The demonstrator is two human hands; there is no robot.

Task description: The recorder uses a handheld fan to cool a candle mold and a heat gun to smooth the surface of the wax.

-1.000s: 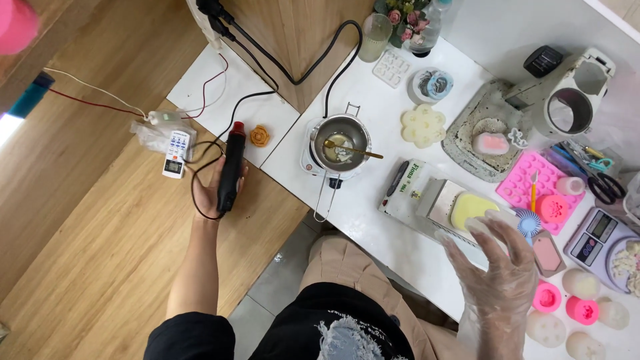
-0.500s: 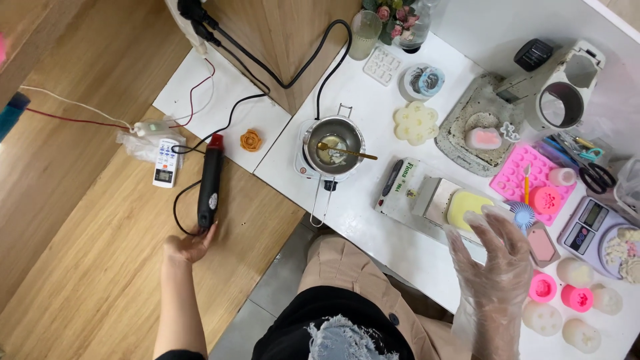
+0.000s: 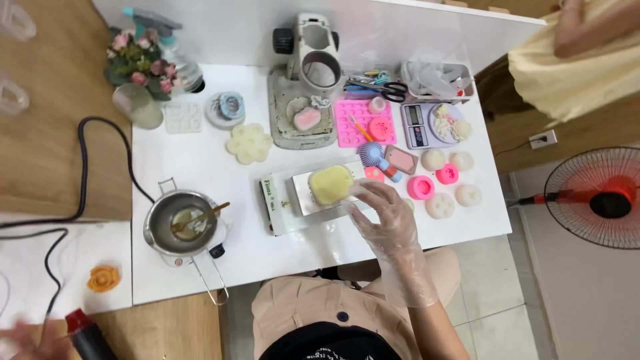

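Where frame cuts, left hand [image 3: 27,333] blurs.

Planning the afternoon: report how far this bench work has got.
Done: several white moulded pieces lie out by pink moulds. In hand: gloved right hand touches the yellow block; blurred left hand is by the heat gun. Left: the pot holds some melt and a spoon.

Yellow soap block [image 3: 330,185] – pink mould tray [image 3: 353,124] – white table [image 3: 200,160]
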